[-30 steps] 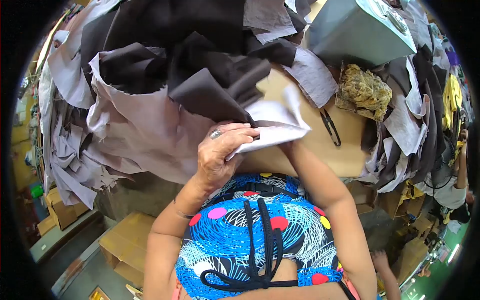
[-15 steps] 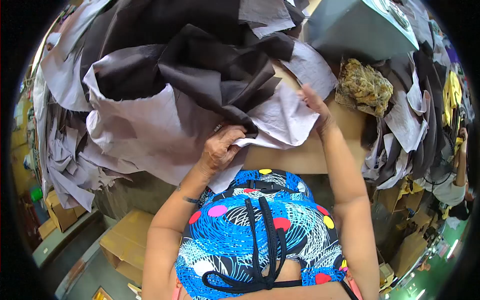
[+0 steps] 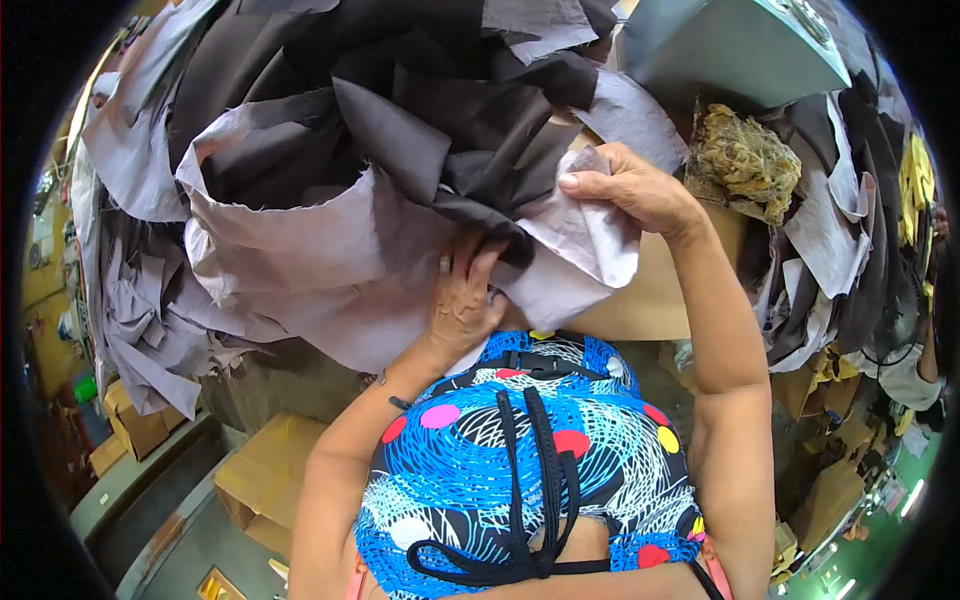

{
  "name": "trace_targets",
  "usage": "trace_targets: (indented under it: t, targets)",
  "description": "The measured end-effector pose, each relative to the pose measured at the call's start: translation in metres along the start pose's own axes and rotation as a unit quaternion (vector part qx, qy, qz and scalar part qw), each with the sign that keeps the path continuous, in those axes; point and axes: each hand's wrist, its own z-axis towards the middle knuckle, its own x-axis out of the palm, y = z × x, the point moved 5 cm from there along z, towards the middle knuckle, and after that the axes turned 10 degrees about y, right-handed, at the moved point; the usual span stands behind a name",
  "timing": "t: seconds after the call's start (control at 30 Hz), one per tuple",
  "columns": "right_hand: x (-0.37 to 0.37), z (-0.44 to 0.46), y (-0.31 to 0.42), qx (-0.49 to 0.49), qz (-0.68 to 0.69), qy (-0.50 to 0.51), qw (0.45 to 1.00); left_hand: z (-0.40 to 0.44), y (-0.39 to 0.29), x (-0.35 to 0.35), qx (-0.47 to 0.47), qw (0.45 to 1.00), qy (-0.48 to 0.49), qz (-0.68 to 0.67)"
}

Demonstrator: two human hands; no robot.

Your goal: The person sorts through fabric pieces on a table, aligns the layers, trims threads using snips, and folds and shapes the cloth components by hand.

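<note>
Between my hands lies a piece of fabric (image 3: 575, 245), pale mauve on one side and dark on the other. My right hand (image 3: 635, 190) pinches its crumpled upper right part, thumb on top. Lower and to the left, my left hand (image 3: 468, 295) rests at the fabric's left side with bent fingers; its fingertips touch the dark folds, and whether they grip is hard to see. A large heap of dark cloth (image 3: 400, 130) rises beyond both hands, with a wide pale mauve piece (image 3: 300, 250) hanging over its front left.
A bag of yellowish scraps (image 3: 745, 160) sits right of my right hand, below a grey metal box (image 3: 735, 50). More cloth pieces (image 3: 825, 240) hang at the right edge. Cardboard boxes (image 3: 270, 470) stand at lower left. Another person's arm (image 3: 928, 345) shows at far right.
My right hand has closed on the pale fabric and lifted it slightly, folding its edge. My left hand has shifted a little right and down. The black snips seen earlier on the table are now hidden.
</note>
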Motion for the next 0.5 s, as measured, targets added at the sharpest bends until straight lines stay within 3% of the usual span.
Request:
trace_targets:
  t: [0.07,0.1,0.17,0.23,0.3,0.37,0.47,0.5]
  targets:
    - [-0.001,-0.003,0.002,0.022,0.029,-0.012,0.999,0.005,0.019,0.002,-0.015,0.999,0.020,0.031]
    - [-0.009,-0.005,-0.004,0.037,0.024,-0.022,0.999,0.007,0.036,0.001,-0.040,0.996,0.082,0.008]
    - [-0.015,-0.009,-0.012,0.078,0.003,-0.065,0.995,0.014,0.061,-0.015,0.140,0.971,0.069,0.179]
    - [-0.026,-0.003,-0.032,0.089,-0.187,-0.112,0.972,0.031,0.090,-0.025,0.117,0.919,0.195,0.323]
    - [-0.017,0.001,-0.039,0.080,-0.345,-0.175,0.919,0.045,0.091,-0.045,0.038,0.914,0.274,0.297]
    - [-0.012,0.000,-0.038,0.088,-0.354,-0.174,0.915,0.052,0.082,-0.058,-0.090,0.943,0.307,0.095]
    - [-0.010,-0.002,-0.043,0.076,-0.270,-0.141,0.950,0.015,0.051,-0.040,0.101,0.956,0.104,0.257]
    - [-0.006,-0.002,-0.039,0.077,-0.235,-0.125,0.961,0.013,0.055,-0.035,0.104,0.956,0.105,0.255]
